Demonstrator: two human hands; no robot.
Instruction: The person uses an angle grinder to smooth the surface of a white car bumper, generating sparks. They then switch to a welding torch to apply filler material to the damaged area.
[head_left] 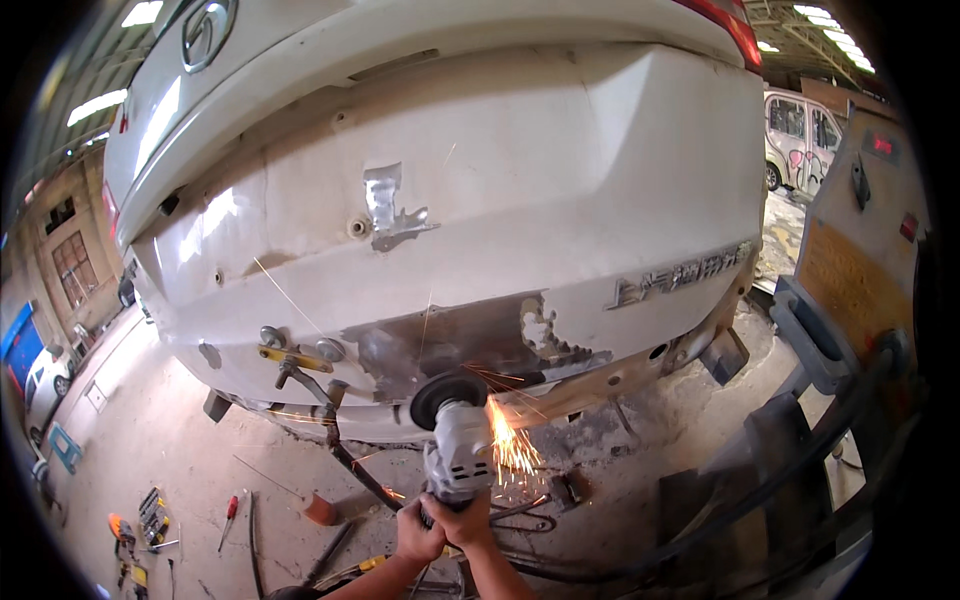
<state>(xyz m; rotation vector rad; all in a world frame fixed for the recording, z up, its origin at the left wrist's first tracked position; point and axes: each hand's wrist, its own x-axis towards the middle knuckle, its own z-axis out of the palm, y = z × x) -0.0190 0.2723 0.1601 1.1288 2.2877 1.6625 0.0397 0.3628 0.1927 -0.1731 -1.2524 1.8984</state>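
Both my hands are wrapped round the body of a grey angle grinder (460, 460), with my left hand (420, 535) and my right hand (466, 520) side by side at its rear end. Its dark round disc (436, 401) meets the lower edge of a white car tailgate (520, 170). Orange sparks (512, 440) spray downward to the right of the disc. Just above it lies a ground patch of bare, brownish metal (430, 345) with ragged paint at its right end. To the left, a yellow bracket (295, 358) with round discs sits against the panel, a black cable running from it.
A grey-and-yellow machine (860, 250) with thick black hoses stands at the right. On the floor at lower left lie a red-handled screwdriver (230, 510), a tool set (153, 516) and an orange tool (122, 530). A blue stool (65, 449) stands farther left.
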